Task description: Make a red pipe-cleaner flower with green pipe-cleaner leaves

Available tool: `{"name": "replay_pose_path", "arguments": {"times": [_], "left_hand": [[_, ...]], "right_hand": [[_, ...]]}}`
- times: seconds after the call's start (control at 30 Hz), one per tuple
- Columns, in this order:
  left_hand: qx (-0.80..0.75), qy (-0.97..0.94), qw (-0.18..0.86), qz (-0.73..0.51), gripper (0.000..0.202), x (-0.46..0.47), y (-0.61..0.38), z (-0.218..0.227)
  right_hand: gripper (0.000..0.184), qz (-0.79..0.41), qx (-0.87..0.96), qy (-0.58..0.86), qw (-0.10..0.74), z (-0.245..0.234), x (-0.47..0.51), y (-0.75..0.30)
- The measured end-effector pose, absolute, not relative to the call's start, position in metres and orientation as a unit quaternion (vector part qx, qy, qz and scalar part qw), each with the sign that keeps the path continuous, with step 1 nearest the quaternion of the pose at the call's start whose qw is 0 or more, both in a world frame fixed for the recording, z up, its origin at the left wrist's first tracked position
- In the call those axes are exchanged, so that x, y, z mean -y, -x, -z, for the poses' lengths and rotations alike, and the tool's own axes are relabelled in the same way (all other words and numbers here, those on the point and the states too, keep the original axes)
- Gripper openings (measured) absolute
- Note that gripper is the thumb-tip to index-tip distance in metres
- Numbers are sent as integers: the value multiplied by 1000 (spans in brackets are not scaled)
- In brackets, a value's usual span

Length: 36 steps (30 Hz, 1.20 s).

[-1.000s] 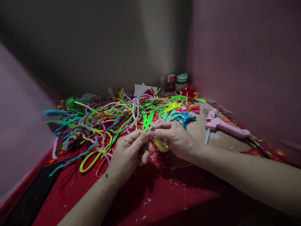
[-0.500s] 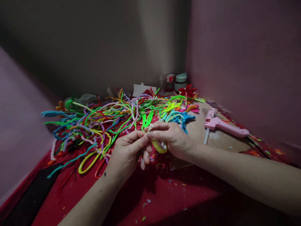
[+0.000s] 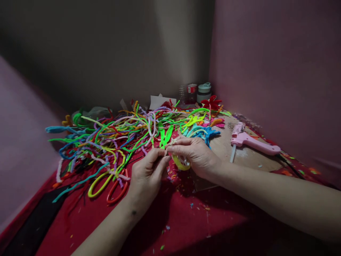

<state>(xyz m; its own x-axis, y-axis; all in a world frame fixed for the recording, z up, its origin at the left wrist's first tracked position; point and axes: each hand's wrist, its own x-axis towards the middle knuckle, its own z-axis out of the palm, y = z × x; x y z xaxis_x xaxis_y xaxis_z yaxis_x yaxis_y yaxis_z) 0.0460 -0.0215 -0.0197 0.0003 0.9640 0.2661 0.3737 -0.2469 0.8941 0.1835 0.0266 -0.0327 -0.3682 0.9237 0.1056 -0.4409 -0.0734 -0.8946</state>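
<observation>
My left hand [image 3: 147, 170] is closed in a pinch, thumb against bent forefinger, on a thin piece mostly hidden by the fingertips. Right beside it, my right hand [image 3: 198, 156] pinches a small cream-white fuzzy piece [image 3: 173, 141] whose knobbly end sticks up above the fingers. The two sets of fingertips nearly meet. Under my right hand's fingers shows a curved yellow piece [image 3: 182, 165] with white, spotted parts; its kind and what bears it are unclear. Just behind the hands lie bright green fuzzy leaf shapes [image 3: 165, 136].
A tangled heap of coloured pipe cleaners [image 3: 106, 138] spreads left. Glossy yellow [image 3: 97, 195] and red [image 3: 117, 201] loops lie before it. At right, a pink glue gun [image 3: 257, 142] rests on cardboard [image 3: 226, 156]. A lidded bottle [image 3: 204, 93] stands behind. Scraps dot the red cloth [image 3: 186, 220].
My left hand has rolled over, with its knuckles turned upward and lower fingers tucked out of sight. The red loop shows more fully. My right hand has shifted only slightly.
</observation>
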Motion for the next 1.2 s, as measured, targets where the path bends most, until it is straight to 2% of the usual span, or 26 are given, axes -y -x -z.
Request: {"name": "replay_pose_path", "arguments": {"times": [0.1, 0.27, 0.43, 0.8, 0.87, 0.93, 1.1, 1.17, 1.2], "left_hand": [[-532, -623, 320, -476, 10, 23, -48, 19], [-501, -542, 468, -486, 15, 22, -47, 15], [-460, -451, 596, -480, 14, 22, -45, 10], [-377, -417, 727, -395, 13, 18, -30, 9], [-387, -432, 713, -393, 15, 17, -31, 9], [-424, -477, 652, -410, 16, 19, -34, 9], [-519, -622, 361, -462, 8, 26, -44, 10], [-528, -630, 323, -468, 9, 26, -45, 9], [-527, -621, 339, -471, 12, 26, -45, 9]], "right_hand": [[13, -695, 461, 261, 486, 32, -25, -183], [20, -685, 505, 239, 467, 31, -22, -186], [12, -643, 561, 214, 476, 30, -25, -188], [12, -775, 474, 111, 403, 39, -33, -186], [9, -773, 462, 119, 419, 39, -32, -184], [8, -765, 441, 150, 445, 39, -30, -183], [14, -739, 419, 215, 481, 37, -28, -182], [15, -733, 425, 226, 481, 35, -26, -182], [15, -732, 429, 229, 477, 34, -25, -183]]}}
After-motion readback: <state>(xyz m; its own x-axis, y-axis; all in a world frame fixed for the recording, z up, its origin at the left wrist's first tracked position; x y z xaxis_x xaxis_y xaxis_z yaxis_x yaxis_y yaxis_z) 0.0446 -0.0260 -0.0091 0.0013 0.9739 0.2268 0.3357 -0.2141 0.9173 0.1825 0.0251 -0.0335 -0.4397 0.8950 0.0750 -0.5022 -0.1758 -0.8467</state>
